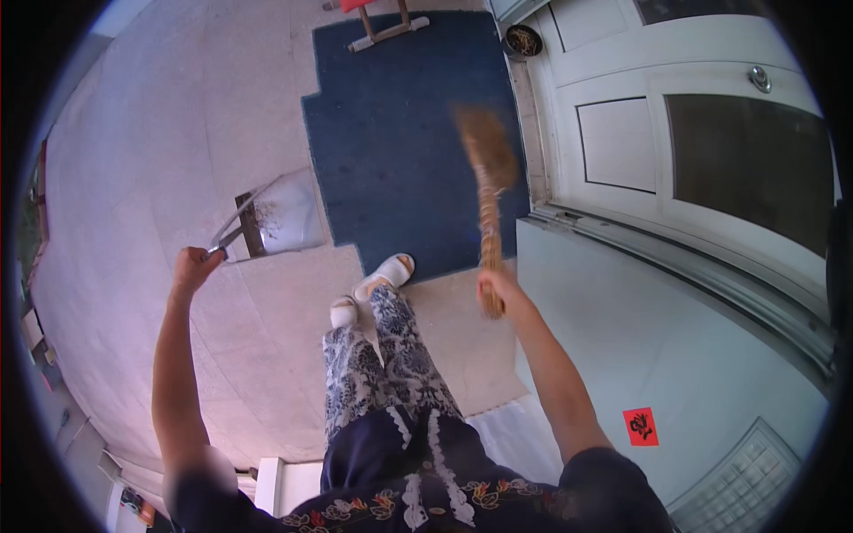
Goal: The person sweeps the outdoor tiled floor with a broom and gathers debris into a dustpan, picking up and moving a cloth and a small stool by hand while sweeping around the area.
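Note:
My left hand (pixel 198 268) is closed around the handle of a metal dustpan (pixel 293 212), whose pan lies on the pale floor beside the blue mat (pixel 406 160). Some brown debris (pixel 268 220) shows in the pan near its dark back edge. In my right hand (pixel 500 292) is the bound handle of a straw hand broom (pixel 490 150). Its bristles point away from me over the right part of the mat and look blurred; whether they touch it I cannot tell.
A red-topped stool (pixel 388 33) stands at the mat's far edge. A dark pot (pixel 523 41) holding dry stalks or sticks sits by the white door (pixel 620 143). To the right runs a pale wall panel (pixel 600 320). My slippered feet are at the mat's near edge.

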Demonstrator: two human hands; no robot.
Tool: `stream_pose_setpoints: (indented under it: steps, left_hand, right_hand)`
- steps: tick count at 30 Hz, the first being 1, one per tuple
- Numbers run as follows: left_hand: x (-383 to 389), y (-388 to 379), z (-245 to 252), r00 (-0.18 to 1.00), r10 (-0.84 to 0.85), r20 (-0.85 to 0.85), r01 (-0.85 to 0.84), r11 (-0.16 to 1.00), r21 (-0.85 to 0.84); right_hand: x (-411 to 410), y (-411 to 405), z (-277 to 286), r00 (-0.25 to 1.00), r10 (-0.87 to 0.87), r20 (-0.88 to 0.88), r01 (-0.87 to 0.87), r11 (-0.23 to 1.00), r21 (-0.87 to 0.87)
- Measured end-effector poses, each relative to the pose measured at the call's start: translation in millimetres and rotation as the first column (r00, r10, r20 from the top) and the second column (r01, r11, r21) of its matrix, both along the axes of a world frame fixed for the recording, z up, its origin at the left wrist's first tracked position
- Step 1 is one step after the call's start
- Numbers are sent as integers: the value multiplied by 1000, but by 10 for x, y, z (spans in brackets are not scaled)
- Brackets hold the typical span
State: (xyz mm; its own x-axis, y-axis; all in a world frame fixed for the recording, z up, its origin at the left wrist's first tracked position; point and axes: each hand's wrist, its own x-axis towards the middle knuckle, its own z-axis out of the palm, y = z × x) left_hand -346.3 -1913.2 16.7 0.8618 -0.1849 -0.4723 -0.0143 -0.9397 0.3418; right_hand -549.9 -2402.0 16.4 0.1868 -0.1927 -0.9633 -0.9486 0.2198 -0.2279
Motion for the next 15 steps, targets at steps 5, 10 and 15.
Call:
stream_pose_setpoints:
  steps: [5,10,15]
  left_hand:
    - [-100,119,159,999,39,-35,-36,996,78]
    - [-126,95,139,998,48,-33,-46,996,71]
    - [-37,0,73,999,41,-29,-39,997,68]
  right_hand:
    - [-461,-291,1285,987,-116,115,106,991,83]
    - [-113,-397,795,969,-134,209,160,980,-116]
    - [360,-394,-392,961,-251,120,263,959,-102]
